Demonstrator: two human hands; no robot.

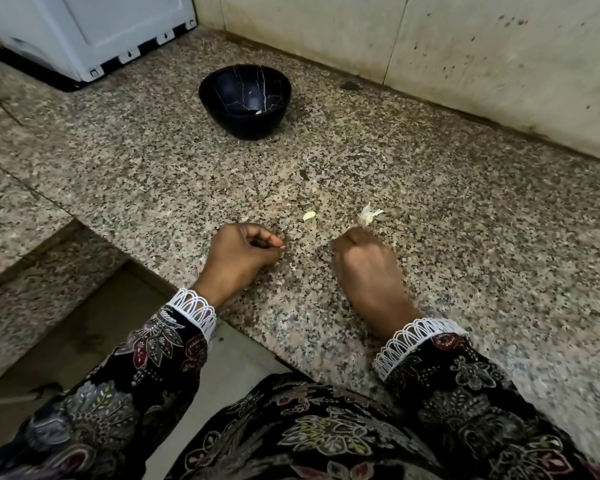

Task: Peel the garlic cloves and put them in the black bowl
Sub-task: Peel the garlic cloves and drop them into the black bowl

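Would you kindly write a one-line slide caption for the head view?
Both hands, left hand and right hand, rest curled on the granite counter near garlic; black bowl beyond.

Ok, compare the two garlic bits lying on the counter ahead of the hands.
The left bit is a small, smooth, yellowish curved piece; the right bit is bigger, whiter, ragged and papery. The left bit lies apart from both hands; the right bit sits at the right hand's fingertips. Both rest on the counter, outside the bowl.
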